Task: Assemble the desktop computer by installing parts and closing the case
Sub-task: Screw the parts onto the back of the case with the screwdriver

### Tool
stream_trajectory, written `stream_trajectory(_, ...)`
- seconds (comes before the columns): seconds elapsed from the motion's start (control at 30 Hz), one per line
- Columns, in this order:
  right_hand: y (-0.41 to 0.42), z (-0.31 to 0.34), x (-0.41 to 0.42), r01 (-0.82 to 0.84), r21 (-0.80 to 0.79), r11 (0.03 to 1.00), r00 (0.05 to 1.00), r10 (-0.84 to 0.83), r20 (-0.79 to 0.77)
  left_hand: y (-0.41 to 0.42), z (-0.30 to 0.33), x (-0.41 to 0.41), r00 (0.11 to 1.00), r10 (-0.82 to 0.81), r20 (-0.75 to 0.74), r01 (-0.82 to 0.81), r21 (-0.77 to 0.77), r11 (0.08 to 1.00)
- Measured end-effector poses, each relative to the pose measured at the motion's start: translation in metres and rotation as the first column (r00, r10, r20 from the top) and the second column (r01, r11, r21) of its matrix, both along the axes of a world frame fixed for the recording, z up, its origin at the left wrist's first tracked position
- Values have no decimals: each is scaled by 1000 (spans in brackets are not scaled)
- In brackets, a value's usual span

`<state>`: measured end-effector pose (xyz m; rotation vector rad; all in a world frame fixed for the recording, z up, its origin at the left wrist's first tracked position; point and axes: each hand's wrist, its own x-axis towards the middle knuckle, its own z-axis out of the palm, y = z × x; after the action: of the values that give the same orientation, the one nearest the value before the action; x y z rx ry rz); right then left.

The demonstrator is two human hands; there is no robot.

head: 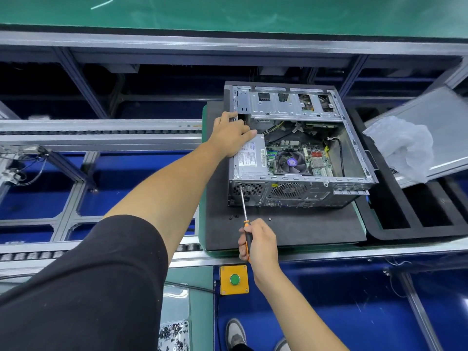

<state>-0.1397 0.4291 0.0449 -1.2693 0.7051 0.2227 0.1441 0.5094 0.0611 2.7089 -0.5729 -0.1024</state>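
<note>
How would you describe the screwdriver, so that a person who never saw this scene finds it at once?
Start at the open computer case lying on the dark foam mat. At its near rear panel, toward the left corner, a thin metal shaft runs down to the right hand, which grips the screwdriver. Its orange and black handle sets it apart from the grey metal around it.

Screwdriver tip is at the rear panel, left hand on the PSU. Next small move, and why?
Probably turn the screwdriver to drive the screw. Its tip sits at the upper left corner of the case rear panel, the right hand grips the handle, and the left hand presses on the power supply. Whether a screw is already on the tip cannot be seen; loose screws lie on the mat.
</note>
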Motion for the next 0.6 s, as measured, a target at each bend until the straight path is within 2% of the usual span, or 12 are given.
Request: stream_trajectory(0.6,8,2,8,47,62,997,999,-46,-22,0,-1,0,1000,15,-18,-15,-17,1000)
